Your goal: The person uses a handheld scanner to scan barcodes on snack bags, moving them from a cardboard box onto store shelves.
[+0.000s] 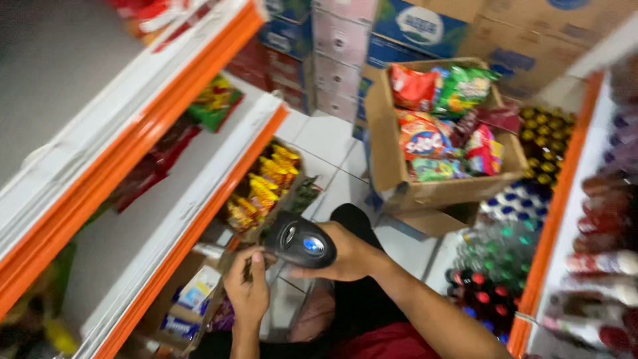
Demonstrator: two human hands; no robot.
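Observation:
My right hand (345, 256) grips a black hand-held barcode scanner (302, 240) with a blue mark on its top, its head pointing left. My left hand (247, 289) is just below and left of the scanner, its fingers closed on a small dark item (247, 269) that is too blurred to identify. Both hands are low in the aisle, over the white tiled floor and beside the lower shelf on the left.
White shelves with orange edges (199, 199) run along the left, holding snack packets. An open cardboard box (399, 179) full of colourful snack bags sits ahead. Bottled drinks (492, 266) stand at the right, by another orange-edged shelf. Stacked cartons (345, 53) fill the back.

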